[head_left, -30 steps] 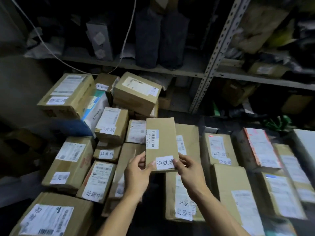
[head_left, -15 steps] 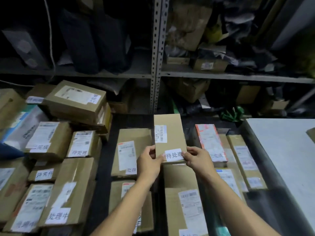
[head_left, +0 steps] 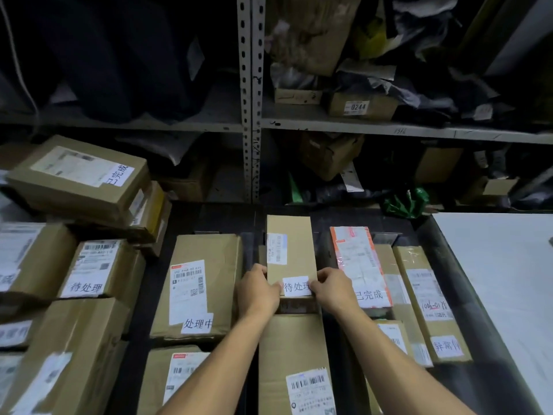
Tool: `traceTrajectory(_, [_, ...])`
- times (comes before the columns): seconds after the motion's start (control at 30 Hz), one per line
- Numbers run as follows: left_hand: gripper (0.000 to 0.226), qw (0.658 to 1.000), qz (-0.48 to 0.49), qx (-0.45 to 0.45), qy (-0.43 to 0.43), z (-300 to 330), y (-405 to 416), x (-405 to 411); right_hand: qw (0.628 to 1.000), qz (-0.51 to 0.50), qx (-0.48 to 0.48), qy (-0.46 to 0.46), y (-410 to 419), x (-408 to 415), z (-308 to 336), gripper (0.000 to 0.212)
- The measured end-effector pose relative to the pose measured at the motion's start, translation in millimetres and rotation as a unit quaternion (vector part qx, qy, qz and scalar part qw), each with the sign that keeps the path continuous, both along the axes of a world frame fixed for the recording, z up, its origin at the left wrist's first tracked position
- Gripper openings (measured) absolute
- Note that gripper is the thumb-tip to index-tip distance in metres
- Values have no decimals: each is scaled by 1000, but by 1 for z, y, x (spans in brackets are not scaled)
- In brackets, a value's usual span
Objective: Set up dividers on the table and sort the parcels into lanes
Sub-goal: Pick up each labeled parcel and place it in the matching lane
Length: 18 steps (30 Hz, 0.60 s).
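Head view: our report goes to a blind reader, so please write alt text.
Both hands, left hand and right hand, hold a narrow cardboard parcel labelled 待处理 over the dark table, among rows of labelled parcels, with cluttered metal shelving behind.

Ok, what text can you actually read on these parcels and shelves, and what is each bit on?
"待处理": held parcel, gripped by left hand and right hand.
"待处理": left pile box.
"处理中": left lane parcel.
"已完成": red-edged parcel.
"已完成": top stacked box.
"0244": shelf box.
Barcodes, waybill print and the far-right parcel's writing: too small or blurred.
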<state>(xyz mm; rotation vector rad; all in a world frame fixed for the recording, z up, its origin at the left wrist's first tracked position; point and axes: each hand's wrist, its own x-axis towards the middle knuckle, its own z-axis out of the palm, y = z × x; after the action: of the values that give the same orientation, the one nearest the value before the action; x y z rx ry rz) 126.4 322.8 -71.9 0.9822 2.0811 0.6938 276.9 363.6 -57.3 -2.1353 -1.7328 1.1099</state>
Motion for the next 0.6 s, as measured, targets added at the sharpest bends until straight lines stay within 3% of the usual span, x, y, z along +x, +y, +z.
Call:
traceTrajectory(0.3, [34, 992, -67, -70, 86, -10, -4, 0, 998, 14, -46, -40, -7, -2, -15, 7])
traceTrajectory(0.6, [41, 984, -112, -87, 106, -11, -9, -3, 993, 51, -74, -73, -12, -5, -9, 23])
